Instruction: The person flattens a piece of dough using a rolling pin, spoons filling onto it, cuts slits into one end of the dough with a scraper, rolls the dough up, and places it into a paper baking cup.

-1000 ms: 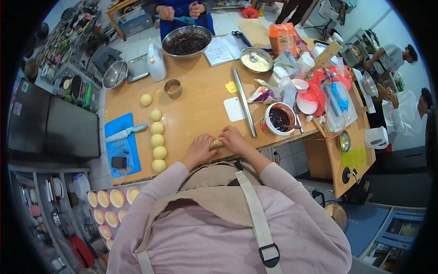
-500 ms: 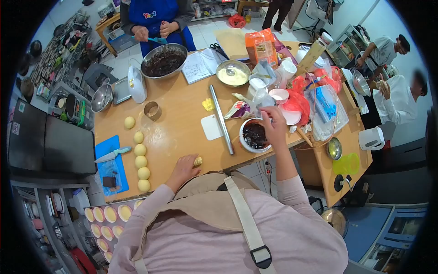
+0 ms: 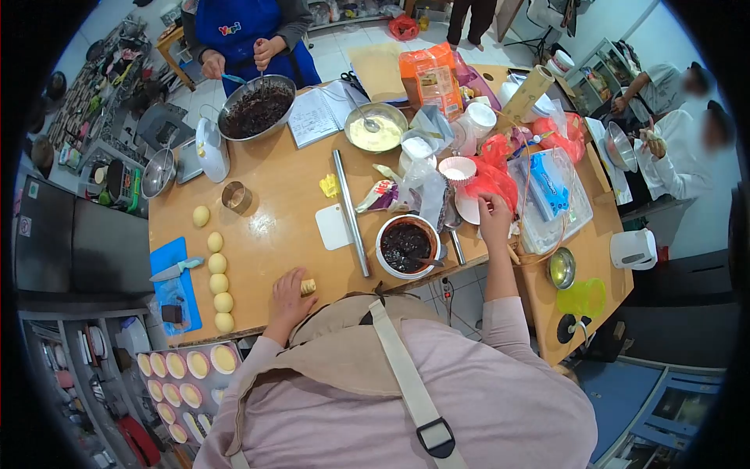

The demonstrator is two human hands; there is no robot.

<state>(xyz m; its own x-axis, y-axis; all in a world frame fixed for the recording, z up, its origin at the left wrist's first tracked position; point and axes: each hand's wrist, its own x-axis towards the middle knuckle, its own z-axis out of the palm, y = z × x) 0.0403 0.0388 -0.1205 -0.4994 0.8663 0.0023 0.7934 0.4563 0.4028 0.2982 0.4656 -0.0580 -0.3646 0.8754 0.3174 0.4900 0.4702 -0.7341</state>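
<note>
My left hand rests at the table's front edge, its fingers apart beside a small ridged dough roll. Out to the right, my right hand is at the white paper stack below a paper liner cup; its fingers are bent together, and what they hold, if anything, is too small to tell. Between the hands stands a white tub of dark filling with a spoon in it. A metal tube and a white scraper lie left of the tub. Several dough balls form a column further left.
A blue board with a knife is at the left. Behind are a bowl of dark mixture, a notebook and a bowl of pale cream. A person works opposite; others stand at the right. Filled cups sit lower left.
My right hand has left the dough roll and moved right, past the tub, to the paper stack. My left hand has stayed beside the roll. The camera view has shifted.
</note>
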